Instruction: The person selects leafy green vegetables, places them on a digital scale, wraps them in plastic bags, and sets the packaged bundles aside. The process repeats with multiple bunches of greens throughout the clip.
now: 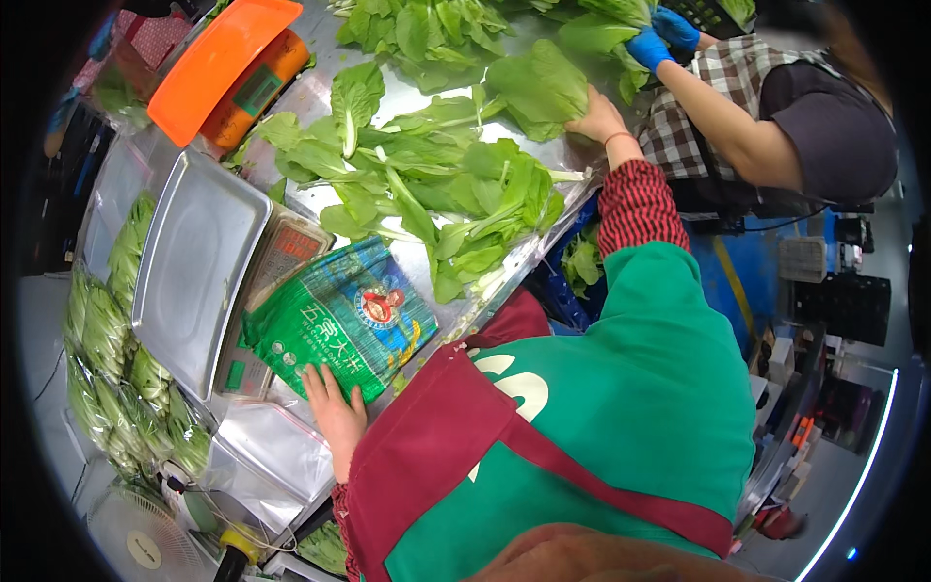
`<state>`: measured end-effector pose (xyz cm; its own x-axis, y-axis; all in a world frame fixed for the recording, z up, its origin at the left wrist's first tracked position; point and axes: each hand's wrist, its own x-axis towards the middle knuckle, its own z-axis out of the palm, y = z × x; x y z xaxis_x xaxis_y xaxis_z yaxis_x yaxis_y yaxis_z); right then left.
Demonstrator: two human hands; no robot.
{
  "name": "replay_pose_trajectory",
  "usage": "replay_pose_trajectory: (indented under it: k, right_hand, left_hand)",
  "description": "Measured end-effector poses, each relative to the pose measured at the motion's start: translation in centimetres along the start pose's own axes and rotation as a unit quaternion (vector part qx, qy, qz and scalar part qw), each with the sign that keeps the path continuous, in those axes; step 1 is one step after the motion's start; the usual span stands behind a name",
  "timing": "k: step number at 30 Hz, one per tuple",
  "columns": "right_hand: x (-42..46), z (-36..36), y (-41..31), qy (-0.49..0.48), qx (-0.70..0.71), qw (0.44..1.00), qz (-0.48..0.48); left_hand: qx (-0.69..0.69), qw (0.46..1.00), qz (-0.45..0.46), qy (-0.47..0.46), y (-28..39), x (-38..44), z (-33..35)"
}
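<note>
My right hand (602, 122) reaches across the metal table and grips a broad leafy green (542, 91) by its stem end. Beside it, a loose spread of leafy greens (444, 182) with pale stems lies on the tabletop. My left hand (336, 411) rests on the lower edge of a green and blue woven rice bag (342, 320), fingers spread and holding nothing. The bag lies flat, bears printed writing and a round picture, and partly covers the body of a weighing scale (291, 244) with a steel pan (200, 273).
An orange scale (251, 94) with an orange tray (218, 62) stands farther back. Bagged greens (109, 349) line the far left. Clear plastic bags (273, 451) lie near my left hand, above a fan (142, 538). A co-worker's blue-gloved hands (651, 47) handle greens; a blue crate (574, 291) sits below the table edge.
</note>
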<state>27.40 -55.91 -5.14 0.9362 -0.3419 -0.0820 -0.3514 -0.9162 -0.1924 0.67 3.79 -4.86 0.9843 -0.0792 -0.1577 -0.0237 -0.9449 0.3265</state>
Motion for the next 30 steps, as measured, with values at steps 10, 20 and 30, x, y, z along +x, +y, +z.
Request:
replay_pose_trajectory:
  k: [10,20,30]
  right_hand:
    - [-6.1,-2.4,-8.4,-0.048,0.605,0.795,-0.009]
    - [-25.8,2.0,-32.6,-0.024,0.321,0.81,-0.489]
    - [-6.8,5.7,-34.7,0.038,0.287,0.942,-0.169]
  left_hand:
    - [-0.234,0.972,-0.014,-0.011,1.8,2.6,-4.7]
    - [-0.821,0.557,-0.109,0.068,8.7,11.3,-5.5]
    - [-0.715,0.662,-0.188,0.126,-6.6,23.5,-14.9]
